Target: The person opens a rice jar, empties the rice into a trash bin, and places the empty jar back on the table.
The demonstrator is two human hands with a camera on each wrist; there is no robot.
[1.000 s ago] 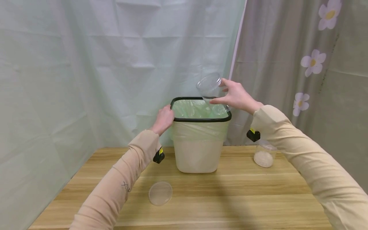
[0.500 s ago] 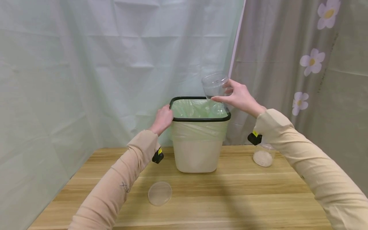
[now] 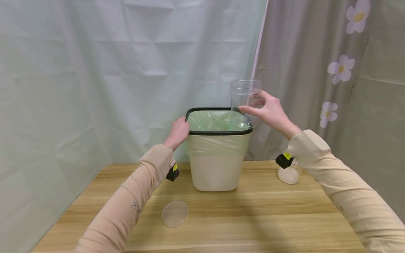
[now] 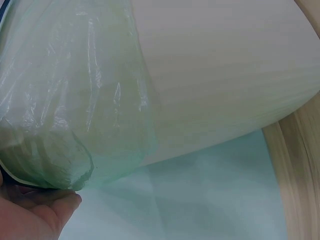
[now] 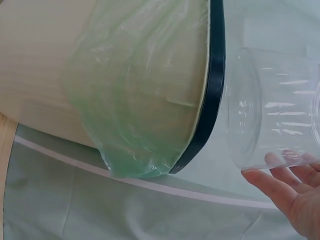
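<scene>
A cream trash can with a black rim and a pale green liner bag folded over its top stands on the table. My left hand grips the rim at its left side, fingers curled over the edge. My right hand holds a clear plastic jar by its side, thumb and fingers around it. The jar is upright, lidless and see-through, just above the right part of the rim. In the right wrist view its base lies close to the black rim.
A clear round lid lies flat on the wooden table at front left. Behind the right forearm, a second clear jar with white contents stands partly hidden by a black wrist camera. Curtains hang behind the table.
The jar in my right hand has turned from tilted over the trash can to upright and shifted right. My left hand stays on the rim.
</scene>
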